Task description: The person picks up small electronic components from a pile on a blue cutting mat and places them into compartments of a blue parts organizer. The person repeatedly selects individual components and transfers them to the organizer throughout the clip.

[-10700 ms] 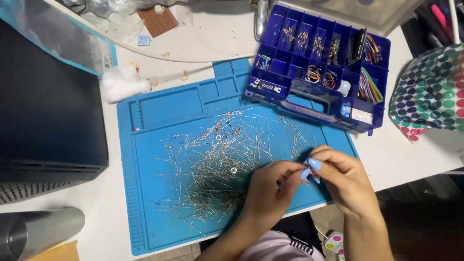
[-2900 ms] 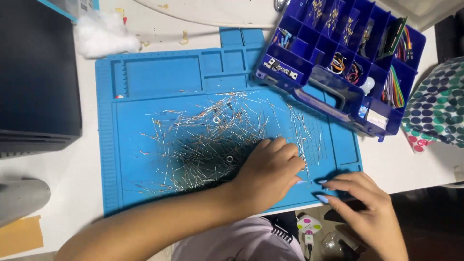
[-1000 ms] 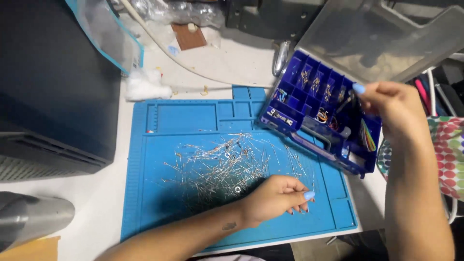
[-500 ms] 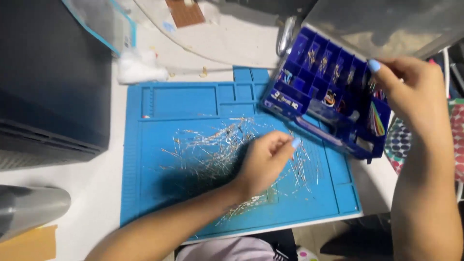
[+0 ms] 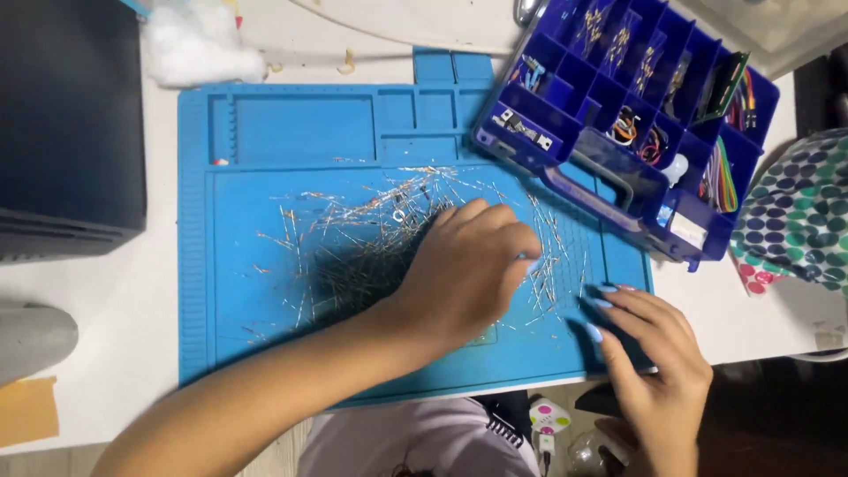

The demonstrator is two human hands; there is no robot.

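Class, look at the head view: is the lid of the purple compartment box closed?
No: the purple box lies open, its compartments of small parts and coloured wires exposed.

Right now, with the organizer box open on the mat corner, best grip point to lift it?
Likely the dark handle bar on the near edge of the organizer box, coming from the mat side. It juts out clear of the open compartments, nearest the right hand.

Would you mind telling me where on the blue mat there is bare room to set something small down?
The blue mat is bare along its left strip and in the wide recessed tray at its top left. The middle is crowded with thin wire leads under the left hand; the right hand rests on the lower right corner.
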